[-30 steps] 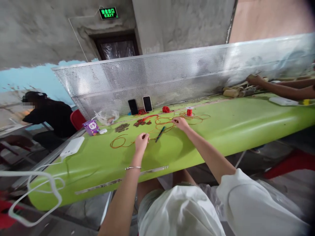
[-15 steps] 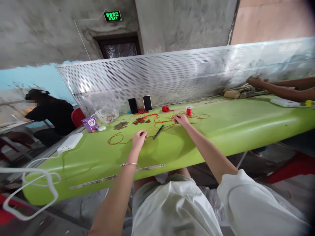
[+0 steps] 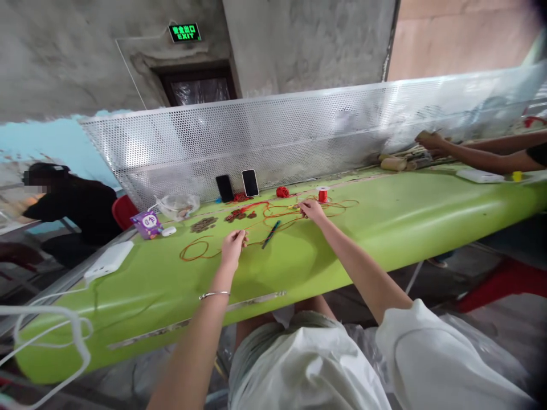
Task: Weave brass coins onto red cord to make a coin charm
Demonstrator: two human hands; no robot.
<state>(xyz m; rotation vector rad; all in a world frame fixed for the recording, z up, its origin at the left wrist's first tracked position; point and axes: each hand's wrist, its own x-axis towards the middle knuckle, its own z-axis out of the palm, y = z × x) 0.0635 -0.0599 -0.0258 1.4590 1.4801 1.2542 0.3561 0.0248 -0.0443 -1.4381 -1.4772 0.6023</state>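
Note:
Fingers pinched, my left hand (image 3: 233, 246) holds a thin orange-red cord (image 3: 195, 250), part of which lies looped to its left on the green table. Further right, my right hand (image 3: 311, 210) is closed on the same kind of cord, with a small yellow bit beside the fingertips. Between the two hands lies a dark pen (image 3: 270, 234). Behind them are a pile of brown coins (image 3: 204, 224) and another pile of coins with red cord (image 3: 239, 214). A red thread spool (image 3: 322, 195) stands just beyond my right hand, near a red ball of cord (image 3: 282, 192).
Two phones (image 3: 250, 183) lean at the back by a perforated metal screen (image 3: 299, 125). At left are a plastic bag (image 3: 177, 206), a purple packet (image 3: 146, 224) and a white power strip (image 3: 109, 259) with its cable. A co-worker's hands (image 3: 436, 142) hold a brown piece at far right.
The view has shifted slightly, moving the scene to the left. My left hand has drawn a little away from my right, and both stay closed on the cord.

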